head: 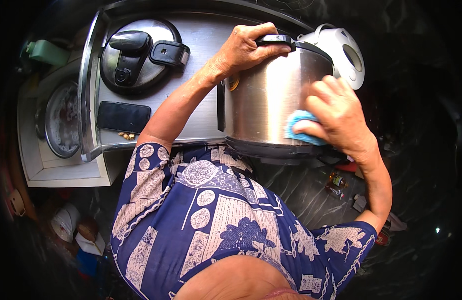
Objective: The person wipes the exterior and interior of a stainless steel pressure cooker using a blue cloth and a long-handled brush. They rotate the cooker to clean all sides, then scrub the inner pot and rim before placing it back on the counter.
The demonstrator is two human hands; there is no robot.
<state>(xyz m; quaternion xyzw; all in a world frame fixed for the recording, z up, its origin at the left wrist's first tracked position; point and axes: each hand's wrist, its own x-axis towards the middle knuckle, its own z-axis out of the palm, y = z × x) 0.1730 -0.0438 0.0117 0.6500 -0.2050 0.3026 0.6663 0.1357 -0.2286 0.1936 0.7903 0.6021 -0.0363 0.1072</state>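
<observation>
An electric pressure cooker body (262,97) with a brushed stainless-steel wall and black base lies tilted at the counter's front edge. My left hand (251,45) is closed around the black handle (274,39) at its upper rim. Against the lower right of the steel wall, my right hand (334,108) presses a bunched blue cloth (304,125); the hand is slightly blurred. The cooker's round lid (141,56), steel with black fittings, rests on the counter at the left. The cooker's inside cannot be seen.
A smartphone (123,117) and several small brown pieces (126,135) lie on the steel counter (201,33) by my left forearm. Left of its raised metal edge, a basin of sudsy water (64,120) sits in a sink (32,170). A white appliance (347,56) stands behind the cooker.
</observation>
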